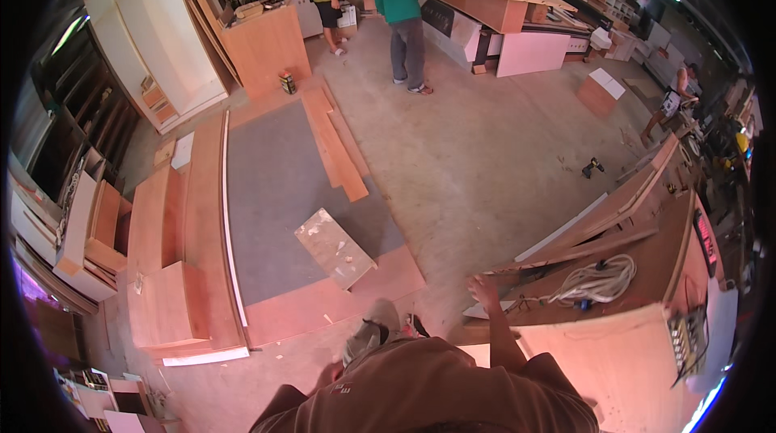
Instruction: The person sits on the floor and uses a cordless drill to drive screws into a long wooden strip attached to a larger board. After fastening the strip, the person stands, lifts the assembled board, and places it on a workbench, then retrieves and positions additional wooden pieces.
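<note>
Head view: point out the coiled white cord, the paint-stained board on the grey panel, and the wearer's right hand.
Coiled white cord (600, 279), head view, middle of the coil.
Paint-stained board (335, 246), head view, centre of its top face.
Right hand (483, 289), head view, back of the hand.

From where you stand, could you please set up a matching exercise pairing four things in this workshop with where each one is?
Things:
1. right hand
2. coiled white cord
3. paint-spattered board
4. small can

Places:
A. on the floor beside the tall plywood cabinet
B. lying on the grey panel on the floor
C. on the edge of the bench at the right
D. on top of the bench at the right

Pairs: 1-C, 2-D, 3-B, 4-A
</note>
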Demonstrator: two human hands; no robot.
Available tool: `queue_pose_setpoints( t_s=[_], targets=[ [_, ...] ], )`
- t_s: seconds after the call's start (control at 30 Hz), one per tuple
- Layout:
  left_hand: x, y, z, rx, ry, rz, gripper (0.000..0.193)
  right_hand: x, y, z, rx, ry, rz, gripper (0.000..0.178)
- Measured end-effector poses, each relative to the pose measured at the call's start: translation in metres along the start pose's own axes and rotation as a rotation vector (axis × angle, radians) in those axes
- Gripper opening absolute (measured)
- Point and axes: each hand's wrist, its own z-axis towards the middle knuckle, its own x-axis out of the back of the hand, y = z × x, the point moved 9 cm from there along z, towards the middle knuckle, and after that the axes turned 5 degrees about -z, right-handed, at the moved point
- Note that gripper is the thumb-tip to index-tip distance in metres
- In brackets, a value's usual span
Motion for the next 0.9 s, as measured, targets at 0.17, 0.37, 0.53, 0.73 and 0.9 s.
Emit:
queue_pose_setpoints(
  t_s=[0.17, 0.37, 0.53, 0.73, 0.9],
  targets=[
    [-0.030, 0.137, 0.113, 0.105, 0.068, 0.015, 0.079, 0.003, -0.076, 0.028, 0.234, 0.048, 0.020, 0.033],
    [-0.084, 0.324, 0.209, 0.031, -0.130, 0.121, 0.091, 0.029, -0.087, 0.069, 0.084, 0.076, 0.064, 0.030],
    [-0.147, 0.548, 0.282, -0.570, -0.190, 0.864, 0.073, 0.051, -0.104, 0.134, -0.122, 0.268, 0.223, 0.034],
    [-0.272, 0.830, 0.151, -1.013, -0.505, 0.739, 0.050, 0.099, -0.213, 0.190, 0.008, 0.366, 0.242, 0.043],
    [-0.349, 0.963, 0.022, -1.393, -0.837, 0.628, 0.055, 0.127, -0.334, 0.218, 0.104, 0.299, 0.763, 0.066]
  ],
)
